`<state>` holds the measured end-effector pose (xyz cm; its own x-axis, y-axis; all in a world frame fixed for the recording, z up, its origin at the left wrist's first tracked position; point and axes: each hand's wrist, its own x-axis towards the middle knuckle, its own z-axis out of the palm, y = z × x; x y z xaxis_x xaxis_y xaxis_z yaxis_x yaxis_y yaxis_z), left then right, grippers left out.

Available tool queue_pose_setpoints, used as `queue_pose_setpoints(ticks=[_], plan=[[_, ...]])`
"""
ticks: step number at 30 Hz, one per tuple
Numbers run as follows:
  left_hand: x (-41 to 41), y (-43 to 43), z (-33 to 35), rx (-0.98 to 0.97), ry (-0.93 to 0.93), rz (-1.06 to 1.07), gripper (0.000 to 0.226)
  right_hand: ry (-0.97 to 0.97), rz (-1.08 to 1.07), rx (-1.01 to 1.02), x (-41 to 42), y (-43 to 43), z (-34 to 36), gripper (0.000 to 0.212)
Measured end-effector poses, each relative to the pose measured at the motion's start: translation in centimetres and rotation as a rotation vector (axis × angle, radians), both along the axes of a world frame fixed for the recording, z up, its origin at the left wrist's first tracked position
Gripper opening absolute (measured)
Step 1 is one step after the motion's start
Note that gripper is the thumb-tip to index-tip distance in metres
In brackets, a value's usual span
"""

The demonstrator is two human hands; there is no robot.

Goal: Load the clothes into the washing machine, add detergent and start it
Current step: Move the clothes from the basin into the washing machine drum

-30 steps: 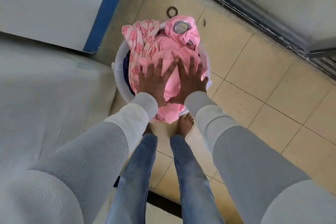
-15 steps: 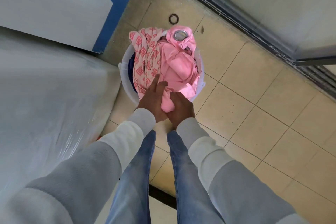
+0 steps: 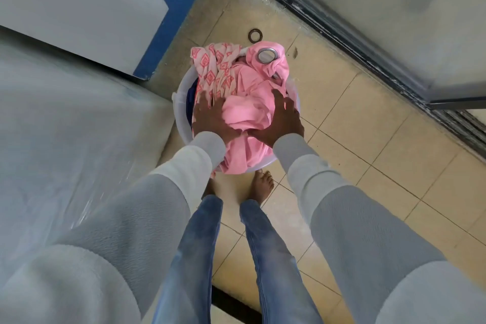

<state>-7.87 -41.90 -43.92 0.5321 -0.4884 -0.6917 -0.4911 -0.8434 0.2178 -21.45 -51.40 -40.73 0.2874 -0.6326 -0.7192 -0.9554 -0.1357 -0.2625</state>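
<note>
A white bucket (image 3: 181, 105) stands on the tiled floor in front of my bare feet, heaped with clothes. On top lies a plain pink cloth (image 3: 244, 113) with a metal eyelet (image 3: 267, 55) at its far end. A pink-and-cream patterned cloth (image 3: 218, 66) lies on the left, and something dark blue shows underneath. My left hand (image 3: 210, 117) presses on the left of the heap and my right hand (image 3: 282, 118) on the right. Together they squeeze a bunched fold of the pink cloth between them. No detergent is in view.
A large white surface wrapped in clear plastic (image 3: 86, 139) fills the left side, close to the bucket. Behind it is a white panel with a blue edge (image 3: 171, 8). A dark ring (image 3: 255, 35) lies on the floor beyond the bucket. A sliding-door track (image 3: 368, 47) runs along the right.
My hands were together on the near edge of the pink cloth half a second ago. They have since moved apart and forward, bunching the cloth between them.
</note>
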Motion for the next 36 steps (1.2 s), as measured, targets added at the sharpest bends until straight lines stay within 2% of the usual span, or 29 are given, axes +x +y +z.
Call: queue_pose_setpoints(ticks=[3, 5, 7, 9, 13, 15, 16, 17, 19, 21, 22, 24, 26, 28, 29, 31, 32, 34, 36], plan=[[1.6, -0.4, -2.7, 0.006, -0.025, 0.065, 0.138, 0.045, 0.07, 0.023, 1.3, -1.0, -3.8, 0.129], [2.2, -0.8, -4.2, -0.054, -0.061, -0.044, 0.144, 0.033, 0.107, -0.004, 2.2, -1.4, -5.8, 0.135], [2.4, -0.8, -6.1, -0.12, -0.096, -0.148, 0.141, 0.032, 0.116, 0.021, 2.9, -1.4, -7.6, 0.134], [1.9, -0.9, -7.0, -0.125, -0.157, -0.177, 0.128, 0.04, 0.141, 0.019, 3.3, -1.1, -8.5, 0.117], [1.1, -0.8, -5.6, -0.253, -0.022, -0.088, 0.07, -0.082, 0.115, -0.144, 4.0, 0.3, -7.3, 0.047], [0.8, -0.7, -3.7, -0.324, 0.022, -0.044, 0.065, -0.13, 0.086, -0.158, 3.8, 0.8, -6.1, 0.036], [0.8, -0.7, -2.8, -0.33, 0.046, -0.014, 0.073, -0.161, 0.062, -0.132, 3.6, 0.8, -5.7, 0.042], [0.7, -0.8, -2.1, -0.311, 0.061, -0.002, 0.087, -0.197, 0.018, -0.092, 3.4, 0.8, -5.2, 0.056], [0.9, -1.5, -2.0, -0.189, 0.06, -0.081, 0.102, -0.199, -0.1, 0.015, 3.4, 0.1, -5.1, 0.099], [1.7, -2.9, -2.7, -0.039, 0.085, -0.189, 0.109, -0.075, -0.1, 0.061, 4.0, -0.8, -6.2, 0.128], [2.1, -3.3, -3.4, 0.01, 0.078, -0.225, 0.113, 0.005, -0.046, 0.057, 4.4, -1.3, -7.0, 0.133], [2.2, -3.1, -4.9, 0.071, -0.003, -0.283, 0.114, 0.092, 0.095, 0.045, 5.1, -1.5, -8.4, 0.128], [1.6, -2.3, -5.8, 0.026, -0.198, -0.418, 0.11, 0.109, 0.174, 0.075, 5.4, -1.2, -8.8, 0.102], [0.9, -1.6, -5.7, -0.056, -0.323, -0.446, 0.1, 0.133, 0.212, 0.023, 5.4, -0.5, -8.6, 0.079], [0.7, -1.5, -5.6, -0.086, -0.341, -0.45, 0.093, 0.161, 0.233, -0.026, 5.1, -0.1, -8.3, 0.081], [0.4, -1.7, -5.0, -0.108, -0.351, -0.483, 0.083, 0.264, 0.293, -0.101, 4.3, 0.8, -7.7, 0.098], [0.3, -1.8, -5.1, -0.115, -0.327, -0.495, 0.079, 0.288, 0.246, -0.079, 3.9, 1.1, -7.8, 0.104], [0.3, -1.8, -5.4, -0.126, -0.245, -0.478, 0.067, 0.242, 0.063, 0.035, 3.6, 1.4, -7.9, 0.107], [0.5, -1.6, -5.3, -0.139, -0.178, -0.456, 0.057, 0.132, 0.03, 0.047, 4.0, 1.5, -7.8, 0.098]])
